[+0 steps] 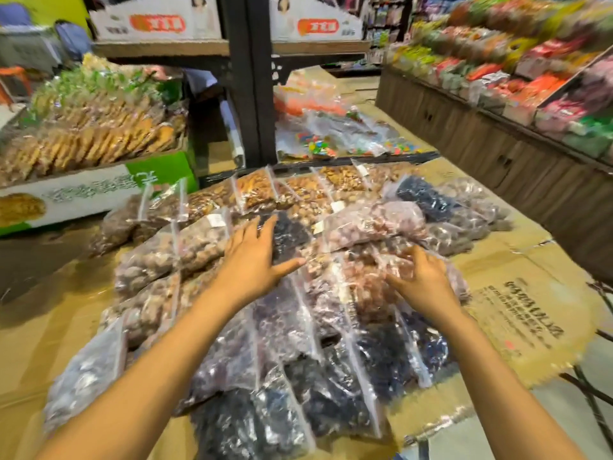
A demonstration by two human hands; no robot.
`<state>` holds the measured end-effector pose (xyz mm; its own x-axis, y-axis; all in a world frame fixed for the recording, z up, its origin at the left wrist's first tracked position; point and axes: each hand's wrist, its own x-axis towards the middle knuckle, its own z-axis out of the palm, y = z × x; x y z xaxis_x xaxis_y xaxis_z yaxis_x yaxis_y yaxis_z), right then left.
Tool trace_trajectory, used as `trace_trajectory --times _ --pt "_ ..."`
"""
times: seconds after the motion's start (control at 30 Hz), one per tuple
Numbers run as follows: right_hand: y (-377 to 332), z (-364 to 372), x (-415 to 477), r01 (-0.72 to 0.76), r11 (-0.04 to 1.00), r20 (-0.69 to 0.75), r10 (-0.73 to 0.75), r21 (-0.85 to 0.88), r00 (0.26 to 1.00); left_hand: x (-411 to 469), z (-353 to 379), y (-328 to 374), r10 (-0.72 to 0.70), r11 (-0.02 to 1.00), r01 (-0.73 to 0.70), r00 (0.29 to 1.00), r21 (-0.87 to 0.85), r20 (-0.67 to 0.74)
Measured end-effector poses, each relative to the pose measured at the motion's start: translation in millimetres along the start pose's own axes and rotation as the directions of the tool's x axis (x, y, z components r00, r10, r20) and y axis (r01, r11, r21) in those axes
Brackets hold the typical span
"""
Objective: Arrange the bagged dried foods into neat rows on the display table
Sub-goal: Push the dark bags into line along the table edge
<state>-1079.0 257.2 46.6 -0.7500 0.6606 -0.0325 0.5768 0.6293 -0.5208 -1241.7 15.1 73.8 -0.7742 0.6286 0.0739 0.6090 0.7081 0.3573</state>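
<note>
Several clear zip bags of dried foods lie in overlapping rows on the cardboard-covered display table [524,313]. Dark dried fruit bags [331,400] fill the near rows, brown nut bags [166,257] the left, golden ones [255,190] the far row. My left hand [255,257] lies flat with fingers spread, resting on a dark bag [288,234] in the middle. My right hand [421,277] has its fingers curled over a reddish-brown bag [365,280]; whether it grips the bag is unclear. A pinkish bag [374,220] sits tilted above it.
A green-and-white carton [99,190] of snack packs stands at the left. A black shelf post [252,94] rises behind the table, with candy bags [331,141] past it. A wooden shelf unit [497,134] of colourful packets runs along the right.
</note>
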Motion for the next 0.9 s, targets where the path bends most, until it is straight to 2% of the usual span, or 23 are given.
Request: trace_trajectory --times 0.13,0.27,0.33,0.4,0.5,0.57,0.63,0.8,0.9 --pt "42 -24 39 -0.044 0.999 0.006 0.044 -0.004 0.999 39 25 31 -0.057 0.998 0.057 0.998 0.022 -0.039" --pt "77 -49 82 -0.060 0.998 0.031 0.060 -0.012 0.998 77 49 53 -0.075 0.984 0.087 0.994 0.158 -0.081" --pt "96 -59 105 -0.055 0.998 0.041 0.054 0.019 0.998 99 52 51 -0.125 0.952 0.151 0.986 0.266 -0.111" --pt "113 -67 130 -0.051 0.998 0.065 0.049 0.030 0.997 120 51 40 -0.240 0.902 0.243 0.969 0.356 -0.051" --pt "125 -71 163 -0.063 0.997 0.110 0.057 0.047 0.992 140 49 21 -0.428 0.821 0.328 0.895 0.467 0.123" --pt "124 -69 181 -0.036 0.995 0.145 0.023 0.088 0.989 148 50 18 -0.483 0.772 0.321 0.858 0.549 0.177" --pt "120 -65 196 -0.009 0.989 0.178 -0.017 0.145 0.984 156 52 20 -0.506 0.738 0.319 0.845 0.595 0.174" --pt "124 -62 227 0.084 0.977 0.151 -0.115 0.198 0.982 152 53 32 -0.551 0.721 0.421 0.830 0.550 0.086" --pt "138 -69 249 0.110 0.973 0.085 -0.129 0.201 0.988 141 55 42 -0.525 0.764 0.493 0.850 0.415 -0.043"
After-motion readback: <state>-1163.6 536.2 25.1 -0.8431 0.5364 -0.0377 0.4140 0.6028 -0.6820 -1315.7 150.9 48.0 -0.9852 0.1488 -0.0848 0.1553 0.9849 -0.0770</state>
